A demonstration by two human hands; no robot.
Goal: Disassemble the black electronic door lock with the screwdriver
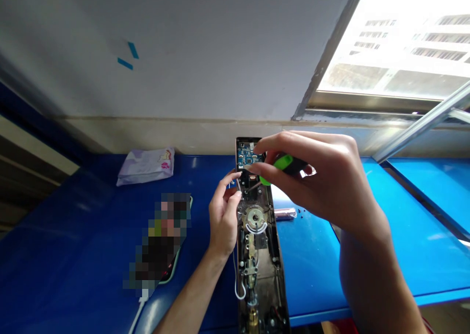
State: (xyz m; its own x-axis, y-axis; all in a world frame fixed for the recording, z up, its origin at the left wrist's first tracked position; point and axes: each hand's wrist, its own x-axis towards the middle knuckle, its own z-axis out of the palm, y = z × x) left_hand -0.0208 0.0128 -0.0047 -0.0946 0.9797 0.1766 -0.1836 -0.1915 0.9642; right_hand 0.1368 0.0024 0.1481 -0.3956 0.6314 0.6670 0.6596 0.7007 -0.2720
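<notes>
A long black lock housing [270,255] lies open on the blue table, its inner parts facing up. At its far end sits a blue circuit board [245,154]; nearer me are a round metal disc [255,218] and a brass-coloured cylinder [253,319]. My right hand [323,177] is closed round a screwdriver [281,163] with a green and black handle, its shaft slanting down left into the housing. Its thumb and forefinger hover by the board. My left hand [224,216] pinches at the housing's left edge; what lies between its fingertips is mostly hidden. A white wire [237,287] loops below it.
Left on the blue table [91,226] are a phone [167,241] with a plugged-in white cable [137,314] and a pale packet [146,166]. Right of the housing lie a wrapped strip [285,213] and several small dark screws [301,213]. A wall and window stand behind.
</notes>
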